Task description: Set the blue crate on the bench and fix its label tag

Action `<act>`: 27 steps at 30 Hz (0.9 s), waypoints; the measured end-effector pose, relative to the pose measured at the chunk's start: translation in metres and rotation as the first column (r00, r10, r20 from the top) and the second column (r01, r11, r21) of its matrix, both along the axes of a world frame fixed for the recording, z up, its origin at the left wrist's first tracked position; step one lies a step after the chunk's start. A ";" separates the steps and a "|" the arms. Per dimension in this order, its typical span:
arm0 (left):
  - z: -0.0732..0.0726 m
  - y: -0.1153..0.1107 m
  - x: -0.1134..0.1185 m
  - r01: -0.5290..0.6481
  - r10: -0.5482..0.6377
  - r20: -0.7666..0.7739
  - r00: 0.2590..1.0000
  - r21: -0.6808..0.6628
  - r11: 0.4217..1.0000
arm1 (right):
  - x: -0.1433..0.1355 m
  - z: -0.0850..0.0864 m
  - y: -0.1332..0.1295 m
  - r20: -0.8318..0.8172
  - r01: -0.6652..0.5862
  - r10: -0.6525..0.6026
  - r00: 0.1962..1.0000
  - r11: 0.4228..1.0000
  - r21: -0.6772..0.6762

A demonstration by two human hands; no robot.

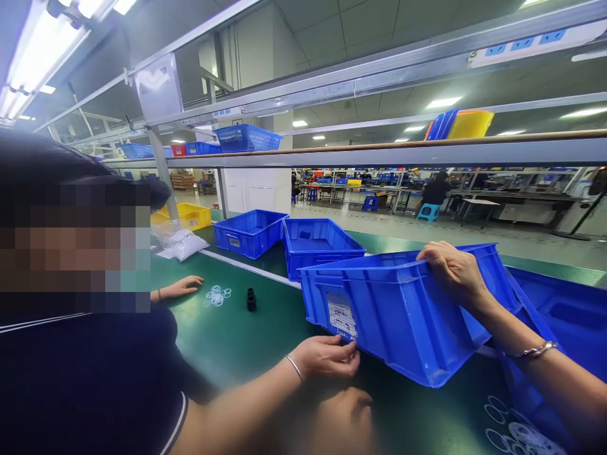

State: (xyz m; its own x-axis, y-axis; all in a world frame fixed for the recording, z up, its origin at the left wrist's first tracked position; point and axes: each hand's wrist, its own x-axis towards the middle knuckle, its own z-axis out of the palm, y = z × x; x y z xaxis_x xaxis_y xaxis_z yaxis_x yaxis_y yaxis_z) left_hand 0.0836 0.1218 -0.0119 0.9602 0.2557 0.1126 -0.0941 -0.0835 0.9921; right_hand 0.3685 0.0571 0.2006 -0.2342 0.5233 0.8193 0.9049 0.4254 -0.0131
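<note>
Here, the far rim of a blue crate (403, 316) is clasped from above by the right hand (453, 270), fingers hooked over the edge and closed tight on it. The crate is tipped up on its near bottom edge on the green surface (246, 341), its open top turned away, so its inside cannot be seen. The right forearm is stretched forward and to the left, wrist bent down, with a silver bracelet (540, 349) shown at the wrist.

The left hand (344, 411) is held low and close to the camera, just above the surface and short of the crate. It is too blurred for its grip to be told, and nothing is seen in it.

A paper label (342, 319) is stuck on the crate's front wall, and its lower edge is pinched by a co-worker's hand (329, 357). As far as can be judged, the crate is lifted and steadied, while the label is not yet off.

The co-worker's other hand (183, 287) is laid flat on the surface, near loose white rings (217, 296) and a black fitting (251, 300). More white rings (516, 433) are scattered at lower right. Two further blue bins (317, 243) are set behind the crate.
</note>
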 end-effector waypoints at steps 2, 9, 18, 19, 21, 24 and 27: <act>-0.004 0.004 0.005 -0.010 0.018 -0.066 0.998 0.123 0.992 | -0.001 -0.002 -0.001 -0.006 -0.010 0.010 1.000 1.000 -0.002; -0.006 0.006 0.012 -0.030 0.105 -0.119 0.987 0.512 0.859 | -0.004 -0.005 -0.003 -0.019 -0.052 0.052 0.998 0.998 0.022; -0.010 0.021 0.017 -0.044 0.083 -0.013 0.996 0.759 0.650 | 0.000 -0.009 -0.001 -0.012 -0.059 0.060 0.998 0.996 0.059; -0.006 0.021 0.018 -0.043 0.072 -0.007 0.997 0.740 0.671 | 0.001 -0.009 -0.001 -0.011 -0.060 0.061 0.998 0.996 0.063; 0.000 0.022 0.018 -0.046 0.053 0.011 0.999 0.684 0.728 | 0.003 -0.011 0.000 -0.009 -0.062 0.063 0.998 0.996 0.068; 0.004 0.025 0.019 0.014 0.032 -0.077 0.997 0.534 0.846 | 0.004 -0.011 -0.001 -0.008 -0.066 0.067 0.998 0.995 0.079; 0.002 0.028 0.017 0.094 -0.023 -0.225 0.974 0.311 0.946 | 0.004 -0.011 -0.003 -0.001 -0.077 0.078 0.997 0.993 0.084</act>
